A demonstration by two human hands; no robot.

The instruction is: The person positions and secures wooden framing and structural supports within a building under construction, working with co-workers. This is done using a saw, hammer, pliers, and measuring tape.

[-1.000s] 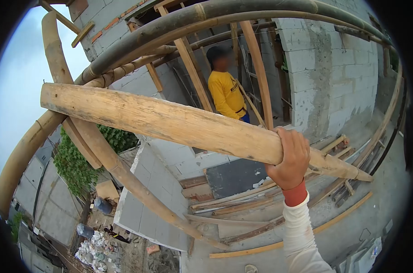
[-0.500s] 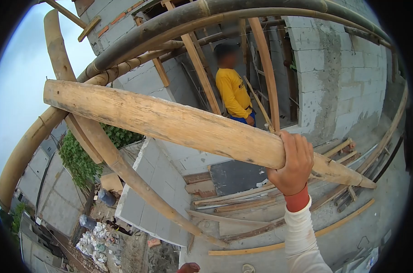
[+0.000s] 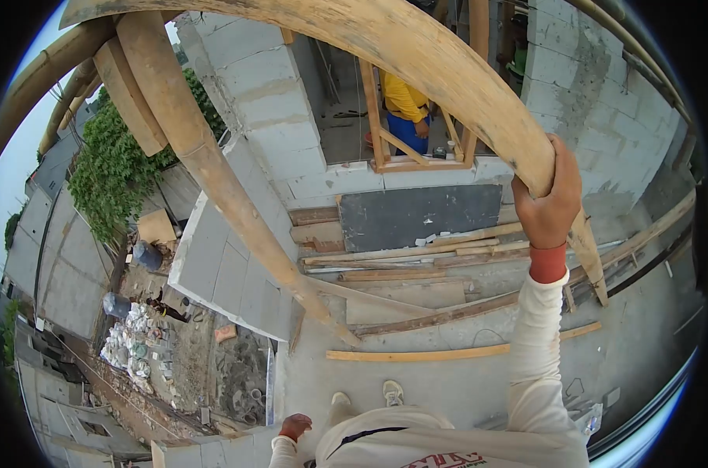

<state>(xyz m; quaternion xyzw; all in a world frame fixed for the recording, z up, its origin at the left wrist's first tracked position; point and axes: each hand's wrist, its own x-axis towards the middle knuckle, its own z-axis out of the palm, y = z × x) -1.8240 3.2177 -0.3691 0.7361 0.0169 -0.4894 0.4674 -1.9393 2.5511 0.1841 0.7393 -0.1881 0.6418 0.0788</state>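
A long, pale wooden plank with a weathered face crosses the top of the head view, its near end at upper right. My right hand is closed round that end, the fingers over its edge; a red cuff and white sleeve show below. Down by my body, my left hand hangs with loosely bent fingers and nothing visible in it. The plank's far end lies by bamboo poles at upper left. A slanting bamboo post runs from there to the floor.
A person in a yellow shirt stands inside a block-walled opening. Boards and a dark panel lie along the wall. A loose timber strip lies before my shoes. Left of the low block wall, the ground drops away to sacks.
My view has tilted down, bringing my shoes and shirt into sight. The plank and my right hand now appear higher and farther right, the hand still gripping its end.
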